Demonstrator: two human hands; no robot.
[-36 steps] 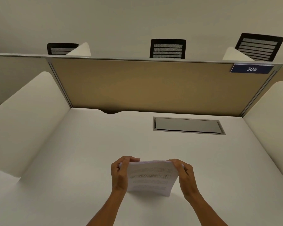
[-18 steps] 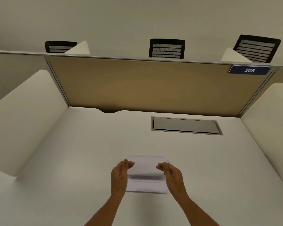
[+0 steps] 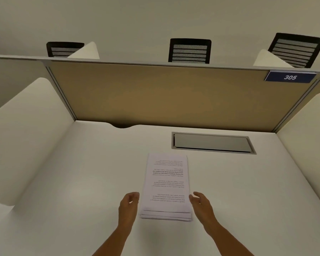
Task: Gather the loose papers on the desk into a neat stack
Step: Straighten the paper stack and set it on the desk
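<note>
Loosely curled and gripping nothing, the fingers of the left hand (image 3: 128, 204) and right hand (image 3: 199, 202) are flanking the near end of the stack of papers (image 3: 166, 185), which is lying flat on the white desk (image 3: 81, 182), printed text facing up, short of the grey hatch (image 3: 211, 143).

White number 305 on a blue sign (image 3: 290, 77) at the partition's top right corner, printed lines on the papers (image 3: 166, 185) too small to read
</note>
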